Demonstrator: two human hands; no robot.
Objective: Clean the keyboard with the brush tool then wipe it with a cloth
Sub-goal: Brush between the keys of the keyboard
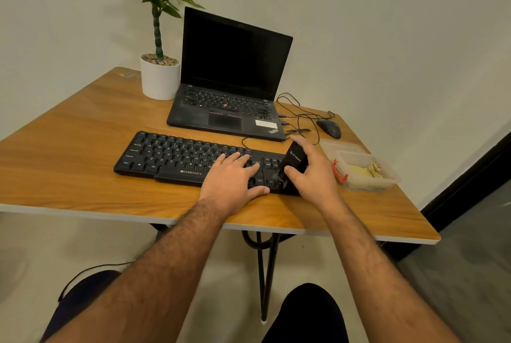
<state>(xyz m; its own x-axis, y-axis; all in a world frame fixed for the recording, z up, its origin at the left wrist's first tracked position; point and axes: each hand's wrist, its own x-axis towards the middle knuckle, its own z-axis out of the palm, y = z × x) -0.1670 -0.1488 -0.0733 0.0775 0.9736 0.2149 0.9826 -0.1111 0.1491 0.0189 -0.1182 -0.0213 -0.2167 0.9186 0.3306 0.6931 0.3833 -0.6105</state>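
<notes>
A black keyboard (171,157) lies across the wooden table (83,149) in front of the laptop. My left hand (232,179) rests flat on its right-middle keys, fingers straight, thumb at the front edge. My right hand (312,174) grips a black brush tool (294,161) with white lettering, held tilted over the keyboard's right end, which it hides. A yellowish cloth (362,171) lies in a clear plastic box (367,183) to the right of the keyboard.
An open black laptop (229,93) stands behind the keyboard. A potted plant in a white pot (159,79) sits at the back left. A black mouse (329,127) and tangled cables (298,115) lie at the back right. The box's lid (340,146) lies behind it.
</notes>
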